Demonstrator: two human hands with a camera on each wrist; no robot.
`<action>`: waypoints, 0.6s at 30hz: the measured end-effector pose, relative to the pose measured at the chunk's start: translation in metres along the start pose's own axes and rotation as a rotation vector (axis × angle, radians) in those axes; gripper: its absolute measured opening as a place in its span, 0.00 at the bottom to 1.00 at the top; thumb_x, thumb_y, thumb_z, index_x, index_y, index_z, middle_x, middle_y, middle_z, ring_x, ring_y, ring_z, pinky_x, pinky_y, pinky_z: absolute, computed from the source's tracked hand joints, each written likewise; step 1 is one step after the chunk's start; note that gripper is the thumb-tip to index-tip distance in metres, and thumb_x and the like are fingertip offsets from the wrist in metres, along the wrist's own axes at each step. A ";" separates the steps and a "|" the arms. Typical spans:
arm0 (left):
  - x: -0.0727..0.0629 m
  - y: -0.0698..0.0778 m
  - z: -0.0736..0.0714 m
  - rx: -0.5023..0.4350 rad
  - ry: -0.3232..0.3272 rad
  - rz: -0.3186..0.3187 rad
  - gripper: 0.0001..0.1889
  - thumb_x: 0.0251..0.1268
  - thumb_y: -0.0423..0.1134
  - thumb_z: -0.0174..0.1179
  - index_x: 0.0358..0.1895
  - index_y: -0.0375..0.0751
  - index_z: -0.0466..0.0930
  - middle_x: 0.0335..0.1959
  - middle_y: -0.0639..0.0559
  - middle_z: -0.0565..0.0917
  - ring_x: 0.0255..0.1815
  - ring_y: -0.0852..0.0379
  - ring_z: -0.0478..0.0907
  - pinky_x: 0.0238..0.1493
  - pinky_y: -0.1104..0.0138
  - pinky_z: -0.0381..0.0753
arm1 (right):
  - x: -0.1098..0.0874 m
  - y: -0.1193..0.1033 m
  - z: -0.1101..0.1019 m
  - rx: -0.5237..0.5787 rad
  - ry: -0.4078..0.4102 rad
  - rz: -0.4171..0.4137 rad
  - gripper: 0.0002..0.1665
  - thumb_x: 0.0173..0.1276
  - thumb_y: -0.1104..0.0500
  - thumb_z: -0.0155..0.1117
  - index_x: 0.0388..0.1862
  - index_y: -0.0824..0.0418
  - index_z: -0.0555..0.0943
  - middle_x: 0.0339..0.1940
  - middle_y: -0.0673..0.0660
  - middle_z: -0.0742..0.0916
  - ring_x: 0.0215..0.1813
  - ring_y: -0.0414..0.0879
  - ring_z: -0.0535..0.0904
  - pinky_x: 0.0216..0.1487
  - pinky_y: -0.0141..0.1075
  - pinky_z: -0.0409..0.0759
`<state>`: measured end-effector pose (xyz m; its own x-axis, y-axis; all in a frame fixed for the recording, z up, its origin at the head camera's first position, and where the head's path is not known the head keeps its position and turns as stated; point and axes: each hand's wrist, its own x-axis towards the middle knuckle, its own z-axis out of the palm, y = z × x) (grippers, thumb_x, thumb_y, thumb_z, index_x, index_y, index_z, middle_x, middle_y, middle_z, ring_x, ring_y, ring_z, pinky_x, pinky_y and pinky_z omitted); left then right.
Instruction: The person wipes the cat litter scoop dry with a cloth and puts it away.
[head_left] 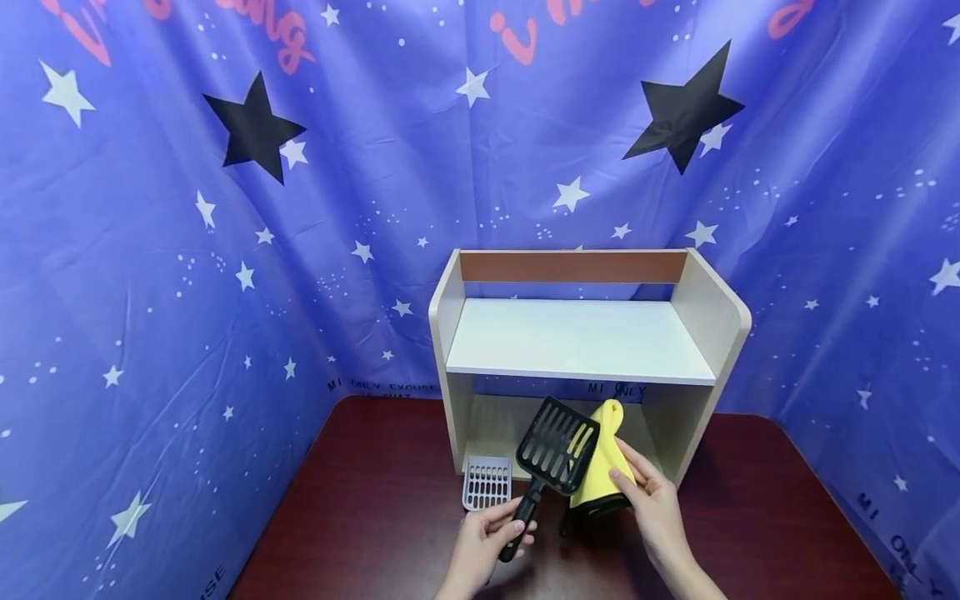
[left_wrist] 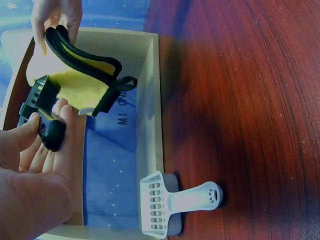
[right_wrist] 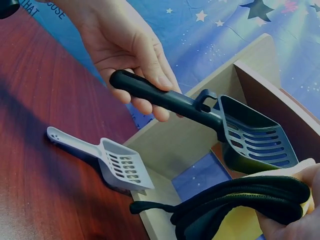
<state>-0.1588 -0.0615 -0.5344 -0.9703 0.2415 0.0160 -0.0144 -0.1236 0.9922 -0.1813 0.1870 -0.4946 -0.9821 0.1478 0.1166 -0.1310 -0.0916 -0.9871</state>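
Observation:
My left hand [head_left: 480,546] grips the handle of a black slotted litter scoop [head_left: 528,504], thumb on top and fingers beneath. The scoop is raised, its head tilted up toward the shelf. In my right hand [head_left: 658,508] is a folded yellow cloth [head_left: 603,471] with black edging and a small black loop, pinched between thumb and fingers. The cloth overlaps the right side of the scoop's head in the head view; its yellow shows through the slots. A pale grey litter scoop [left_wrist: 192,200] with a slotted head lies left of both, at the shelf's front edge.
Behind the hands stands a small two-level shelf [head_left: 577,337] with a white middle board and pale wooden sides. It rests on a dark red-brown wooden table [head_left: 360,508]. A blue curtain [head_left: 360,167] with stars hangs around the back and sides.

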 end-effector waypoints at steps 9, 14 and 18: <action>0.003 0.002 0.006 -0.008 0.015 -0.010 0.22 0.69 0.29 0.58 0.65 0.25 0.72 0.45 0.26 0.86 0.37 0.46 0.89 0.38 0.58 0.90 | -0.004 0.006 0.003 -0.107 -0.001 -0.021 0.30 0.69 0.64 0.65 0.68 0.70 0.72 0.46 0.27 0.85 0.47 0.23 0.81 0.44 0.19 0.82; 0.005 0.002 0.006 0.004 0.027 0.006 0.23 0.69 0.29 0.59 0.65 0.25 0.72 0.45 0.26 0.86 0.36 0.49 0.89 0.38 0.56 0.89 | -0.006 0.010 0.004 -0.164 -0.016 -0.063 0.28 0.69 0.65 0.65 0.66 0.72 0.74 0.48 0.26 0.83 0.49 0.22 0.79 0.45 0.18 0.80; 0.007 0.004 0.008 0.005 0.033 0.008 0.23 0.69 0.29 0.59 0.65 0.25 0.72 0.45 0.26 0.86 0.36 0.48 0.89 0.37 0.59 0.90 | -0.008 0.014 0.005 -0.176 -0.032 -0.087 0.27 0.68 0.66 0.65 0.64 0.74 0.75 0.49 0.27 0.83 0.50 0.22 0.79 0.45 0.19 0.81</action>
<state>-0.1634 -0.0531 -0.5290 -0.9779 0.2082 0.0203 -0.0050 -0.1202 0.9927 -0.1756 0.1794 -0.5085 -0.9723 0.1157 0.2032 -0.1929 0.0940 -0.9767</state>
